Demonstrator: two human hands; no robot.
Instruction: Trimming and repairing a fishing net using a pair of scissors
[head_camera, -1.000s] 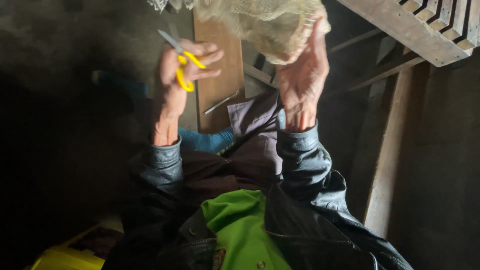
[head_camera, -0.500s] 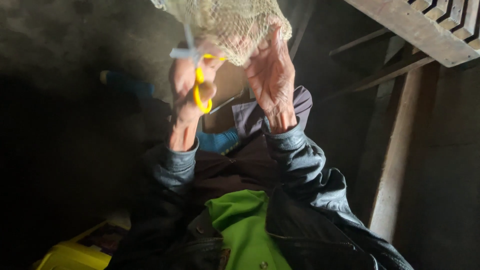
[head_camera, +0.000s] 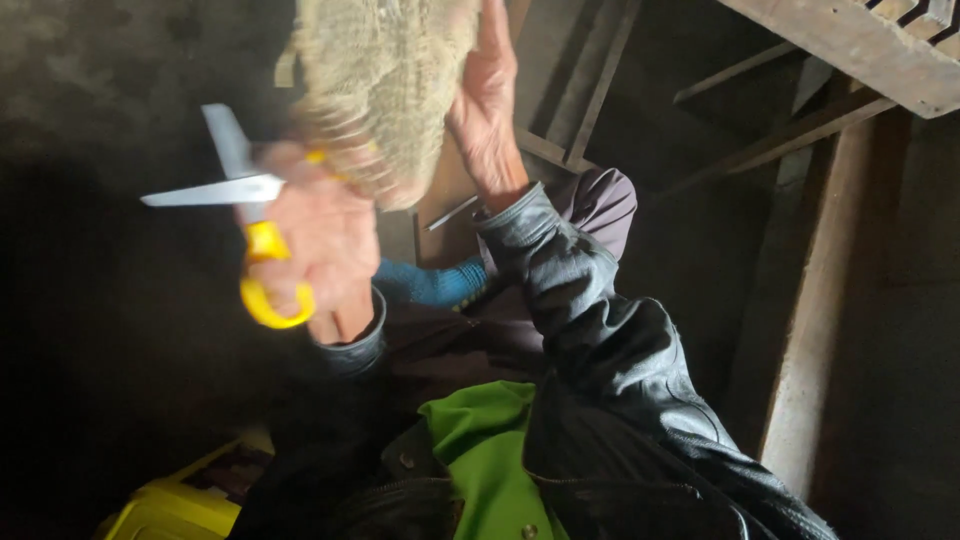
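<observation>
- Left hand (head_camera: 320, 250) up in front of the camera, fingers curled shut through the yellow loops of a pair of scissors (head_camera: 245, 215) — a firm grip, one loop hanging below the knuckles.
- The blades are parted into a wide V, both pointing out to the far side of that hand, away from the other hand (they look blurred).
- Just above and beside the left hand's knuckles hangs a bundle of pale netting (head_camera: 385, 90), its lower end touching the top of that hand.
- Right hand (head_camera: 490, 110) is raised on the other side of the netting, fingers stretched upward, palm pressed flat against the mesh; whether the thumb hooks round it I cannot tell.
- Below the right wrist runs a dark leather sleeve (head_camera: 590, 320); between the two forearms, a blue knitted cuff (head_camera: 430, 283).
- Down under the left elbow sits a yellow crate (head_camera: 165, 510); out beyond the right arm stands a wooden post (head_camera: 815, 330).
</observation>
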